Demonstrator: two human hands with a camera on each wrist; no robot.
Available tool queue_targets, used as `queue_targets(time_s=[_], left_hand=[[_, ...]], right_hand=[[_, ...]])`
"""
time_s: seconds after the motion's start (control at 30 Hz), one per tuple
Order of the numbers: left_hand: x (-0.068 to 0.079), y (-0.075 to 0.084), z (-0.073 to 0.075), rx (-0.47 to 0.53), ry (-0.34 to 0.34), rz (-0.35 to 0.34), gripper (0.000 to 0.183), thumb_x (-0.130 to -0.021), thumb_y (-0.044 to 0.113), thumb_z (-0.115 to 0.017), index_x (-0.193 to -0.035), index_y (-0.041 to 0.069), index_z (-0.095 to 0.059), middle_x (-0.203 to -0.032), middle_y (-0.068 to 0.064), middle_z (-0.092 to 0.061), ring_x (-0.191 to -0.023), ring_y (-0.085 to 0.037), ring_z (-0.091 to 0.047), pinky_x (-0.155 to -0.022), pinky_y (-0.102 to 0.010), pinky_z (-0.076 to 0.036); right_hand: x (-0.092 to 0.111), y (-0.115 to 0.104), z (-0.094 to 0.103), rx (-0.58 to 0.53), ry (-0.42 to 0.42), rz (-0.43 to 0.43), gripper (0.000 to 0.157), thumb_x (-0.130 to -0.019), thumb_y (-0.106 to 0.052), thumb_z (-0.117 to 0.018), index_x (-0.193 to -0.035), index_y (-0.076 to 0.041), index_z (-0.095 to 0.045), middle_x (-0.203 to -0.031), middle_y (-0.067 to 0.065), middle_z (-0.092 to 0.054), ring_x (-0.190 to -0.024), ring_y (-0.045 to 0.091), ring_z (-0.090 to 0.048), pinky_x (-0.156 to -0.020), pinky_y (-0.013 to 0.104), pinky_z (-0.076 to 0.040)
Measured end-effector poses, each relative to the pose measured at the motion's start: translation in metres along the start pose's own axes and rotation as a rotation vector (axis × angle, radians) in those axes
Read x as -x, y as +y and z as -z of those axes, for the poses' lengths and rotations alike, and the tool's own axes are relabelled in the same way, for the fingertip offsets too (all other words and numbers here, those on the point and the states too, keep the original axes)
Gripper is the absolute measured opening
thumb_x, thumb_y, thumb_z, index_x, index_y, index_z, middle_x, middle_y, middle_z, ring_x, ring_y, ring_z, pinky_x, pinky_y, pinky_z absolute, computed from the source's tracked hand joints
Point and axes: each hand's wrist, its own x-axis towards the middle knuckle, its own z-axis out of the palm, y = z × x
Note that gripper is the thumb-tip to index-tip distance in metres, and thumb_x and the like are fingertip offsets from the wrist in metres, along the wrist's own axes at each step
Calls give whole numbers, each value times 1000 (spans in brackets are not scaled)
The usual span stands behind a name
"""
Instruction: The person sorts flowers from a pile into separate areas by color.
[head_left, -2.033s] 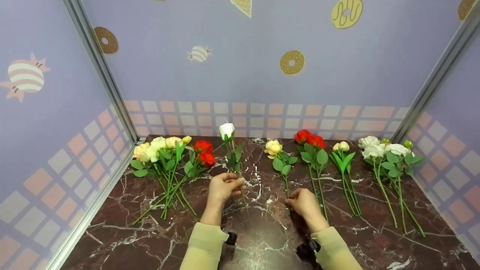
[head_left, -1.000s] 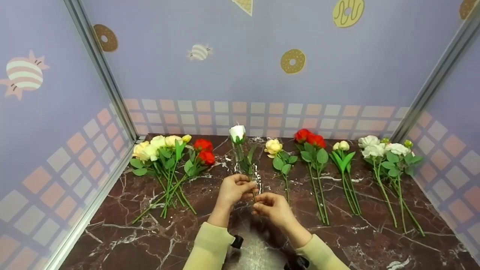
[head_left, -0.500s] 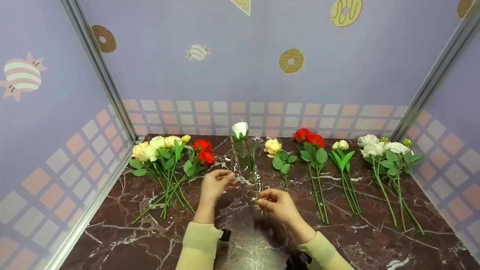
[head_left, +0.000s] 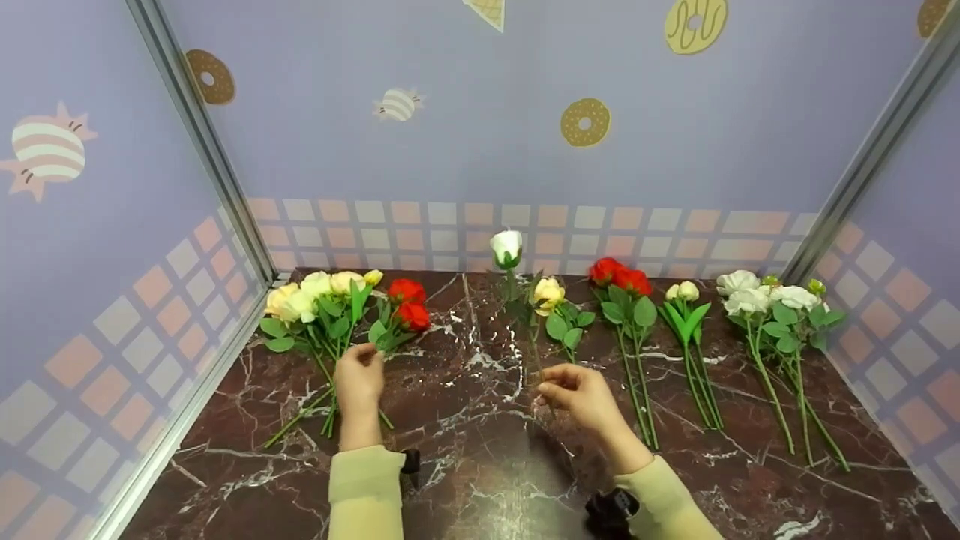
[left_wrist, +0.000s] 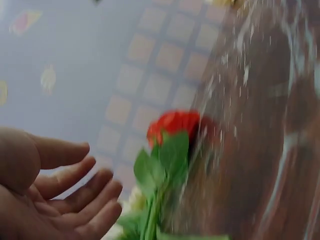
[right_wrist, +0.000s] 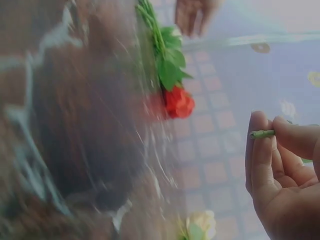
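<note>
Between thumb and fingers, my right hand pinches the stem of a white rose, raised above the table in the head view. The cut end of the green stem pokes out of the grip in the right wrist view. My left hand is over the left-hand bunch's stems, holding nothing. In the left wrist view its fingers curve loosely beside the red roses. That bunch has cream and yellow roses and red roses, their stems crossing.
Right of centre lie a yellow rose, red roses, cream tulips and white roses on the dark marbled table. Patterned purple walls enclose it at the back and both sides.
The right hand has taken the white rose's stem from the left hand and moved right with it. The left hand has let go and moved left to the bunch.
</note>
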Motion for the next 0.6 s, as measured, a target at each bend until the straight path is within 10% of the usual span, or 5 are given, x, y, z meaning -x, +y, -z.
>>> queue_targets(time_s=[0.37, 0.6], left_hand=[[-8, -28, 16, -195, -7, 148, 49, -105, 13, -55, -151, 0, -45, -158, -27, -38, -146, -48, -34, -122, -65, -27], [-6, -33, 15, -358, -44, 191, 49, -103, 12, -57, -150, 3, -47, -150, -30, -46, -138, -52, -43, -120, -66, -27]], right_hand=[[-10, -5, 44, -9, 141, -57, 28, -93, 5, -69, -118, 14, -66, -87, 6, -75, -73, 15, -73, -70, 28, -64], [-9, -10, 73, -60, 216, -59, 32, -96, 4, -66, -124, 16, -62, -84, -1, -74, -72, 9, -73, -65, 19, -61]])
